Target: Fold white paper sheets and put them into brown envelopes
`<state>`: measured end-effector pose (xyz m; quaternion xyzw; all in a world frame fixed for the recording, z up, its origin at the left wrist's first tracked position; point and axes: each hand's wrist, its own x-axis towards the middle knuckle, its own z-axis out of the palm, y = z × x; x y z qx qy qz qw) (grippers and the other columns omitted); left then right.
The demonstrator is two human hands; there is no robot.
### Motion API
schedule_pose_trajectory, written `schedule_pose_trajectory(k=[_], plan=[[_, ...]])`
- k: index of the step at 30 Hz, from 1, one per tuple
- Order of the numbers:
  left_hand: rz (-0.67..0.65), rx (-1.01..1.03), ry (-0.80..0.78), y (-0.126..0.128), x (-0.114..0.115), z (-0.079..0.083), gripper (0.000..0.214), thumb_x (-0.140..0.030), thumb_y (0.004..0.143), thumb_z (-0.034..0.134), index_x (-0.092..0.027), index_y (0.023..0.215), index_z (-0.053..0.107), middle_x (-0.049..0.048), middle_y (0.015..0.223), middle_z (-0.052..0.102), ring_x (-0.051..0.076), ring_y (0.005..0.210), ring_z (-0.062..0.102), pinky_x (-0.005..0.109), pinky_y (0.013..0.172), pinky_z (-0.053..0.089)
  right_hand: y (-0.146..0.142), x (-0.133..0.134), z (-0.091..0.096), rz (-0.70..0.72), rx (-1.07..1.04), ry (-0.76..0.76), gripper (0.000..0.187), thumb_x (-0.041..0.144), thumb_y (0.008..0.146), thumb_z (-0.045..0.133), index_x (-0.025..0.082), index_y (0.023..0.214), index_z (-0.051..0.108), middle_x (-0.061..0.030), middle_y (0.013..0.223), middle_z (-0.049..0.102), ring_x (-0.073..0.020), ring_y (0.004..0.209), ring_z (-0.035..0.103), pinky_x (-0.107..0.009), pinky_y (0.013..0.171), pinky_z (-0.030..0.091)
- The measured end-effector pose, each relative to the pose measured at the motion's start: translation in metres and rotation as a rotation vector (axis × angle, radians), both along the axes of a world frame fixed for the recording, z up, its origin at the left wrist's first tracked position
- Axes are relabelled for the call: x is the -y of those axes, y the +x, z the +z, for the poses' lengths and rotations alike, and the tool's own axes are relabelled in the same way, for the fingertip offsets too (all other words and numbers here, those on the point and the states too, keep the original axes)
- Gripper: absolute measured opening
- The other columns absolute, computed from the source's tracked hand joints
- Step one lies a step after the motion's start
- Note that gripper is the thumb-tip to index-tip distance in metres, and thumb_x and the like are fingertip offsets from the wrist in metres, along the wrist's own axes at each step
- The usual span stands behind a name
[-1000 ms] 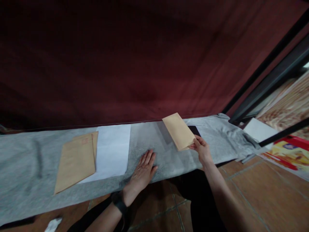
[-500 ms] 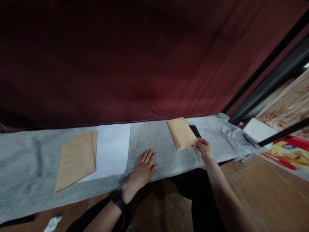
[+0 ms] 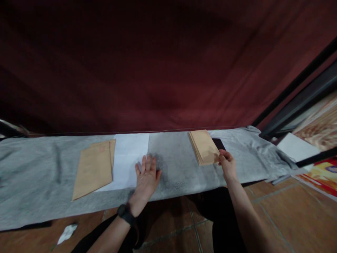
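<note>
Resting flat on the grey cloth (image 3: pixel 179 168) covering the desk, left hand (image 3: pixel 146 177) with fingers spread and palm down, empty, gripping nothing. Sat right at the edge of the white sheet of paper (image 3: pixel 130 160), fingertips just overlapping its right border. Black band (image 3: pixel 125 213) around that wrist.

Over on the other side, right hand (image 3: pixel 226 163) curled at the near right corner of the stack of tan envelopes (image 3: pixel 204 151), thumb and fingertips touching that corner. Couldn't tell honestly whether pinching the top envelope or just resting against the pile. Stack lying flat on the cloth near the back edge, slightly fanned along its left side, angled a bit. Peeking out from under the stack's right side, a dark flat thing (image 3: pixel 219 143), too dim to make out properly.

Further left, a larger tan envelope (image 3: pixel 93 168) lying flat and tilted, overlapping the left edge of the white sheet, with another envelope of the same colour showing under it along the right. Well apart from the small stack, white sheet between the two.

Hanging behind the desk, dark red curtain (image 3: pixel 158 70) filling the whole upper part of the view. Down on the brown tiled floor (image 3: pixel 289 218), crumpled white scrap (image 3: pixel 67 233) near the left. Off to the right, black metal bars (image 3: pixel 297 105), another white sheet (image 3: pixel 296 147), and something printed in red and yellow (image 3: pixel 322 174).
</note>
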<state>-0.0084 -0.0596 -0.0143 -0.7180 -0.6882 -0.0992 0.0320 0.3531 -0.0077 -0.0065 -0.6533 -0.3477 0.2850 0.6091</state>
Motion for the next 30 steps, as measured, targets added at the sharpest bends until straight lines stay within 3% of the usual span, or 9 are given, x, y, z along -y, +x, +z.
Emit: schedule_pose_trajectory(k=[2, 5, 13, 20, 27, 30], plan=[[0.134, -0.044, 0.008, -0.011, -0.001, 0.005, 0.063, -0.037, 0.097, 0.045, -0.006, 0.151, 0.039, 0.0256, 0.158, 0.035, 0.042, 0.149, 0.027, 0.066, 0.114, 0.029, -0.011, -0.001, 0.000, 0.052, 0.030, 0.000, 0.037, 0.039, 0.066, 0.065, 0.019, 0.096, 0.069, -0.0023, 0.087, 0.067, -0.0103, 0.056, 0.052, -0.022, 0.046, 0.040], [0.254, -0.105, -0.040, -0.024, 0.000, 0.010, 0.065, -0.043, 0.096, 0.047, -0.001, 0.146, 0.045, 0.0304, 0.150, 0.044, 0.042, 0.139, 0.044, 0.057, 0.106, 0.043, -0.028, -0.002, -0.002, 0.133, 0.072, 0.002, 0.034, 0.040, 0.068, 0.063, 0.019, 0.094, 0.070, -0.0048, 0.091, 0.070, -0.0111, 0.055, 0.052, -0.024, 0.048, 0.041], [0.244, -0.149, -0.152, -0.028, -0.005, 0.027, 0.045, -0.028, 0.098, 0.040, 0.001, 0.122, 0.064, 0.0286, 0.126, 0.063, 0.034, 0.112, 0.064, 0.041, 0.083, 0.056, -0.062, -0.005, -0.006, 0.323, 0.263, 0.041, 0.030, 0.037, 0.077, 0.057, 0.020, 0.096, 0.073, -0.0080, 0.095, 0.074, -0.0201, 0.073, 0.063, -0.031, 0.065, 0.050], [0.186, -0.073, -0.181, -0.036, -0.007, 0.036, 0.038, -0.013, 0.095, 0.033, -0.006, 0.097, 0.071, 0.0195, 0.087, 0.070, 0.031, 0.083, 0.071, 0.040, 0.069, 0.055, -0.080, -0.003, -0.006, 0.432, 0.353, 0.071, 0.022, 0.033, 0.079, 0.058, 0.024, 0.091, 0.074, -0.0054, 0.092, 0.075, -0.0234, 0.085, 0.067, -0.038, 0.084, 0.053], [0.200, 0.009, -0.132, -0.040, -0.007, 0.042, 0.031, -0.018, 0.096, 0.038, -0.013, 0.106, 0.067, 0.0155, 0.098, 0.071, 0.029, 0.089, 0.070, 0.035, 0.068, 0.050, -0.089, 0.000, -0.001, 0.498, 0.436, 0.085, 0.022, 0.029, 0.082, 0.055, 0.026, 0.090, 0.075, -0.0055, 0.091, 0.075, -0.0241, 0.086, 0.069, -0.038, 0.085, 0.053], [0.274, 0.191, -0.188, -0.051, -0.015, 0.042, 0.023, -0.029, 0.095, 0.046, -0.018, 0.094, 0.066, 0.0079, 0.086, 0.072, 0.024, 0.078, 0.069, 0.030, 0.065, 0.046, -0.089, 0.000, -0.003, 0.515, 0.462, 0.083, 0.022, 0.028, 0.083, 0.055, 0.026, 0.091, 0.076, -0.0053, 0.092, 0.075, -0.0244, 0.089, 0.069, -0.039, 0.087, 0.053]])
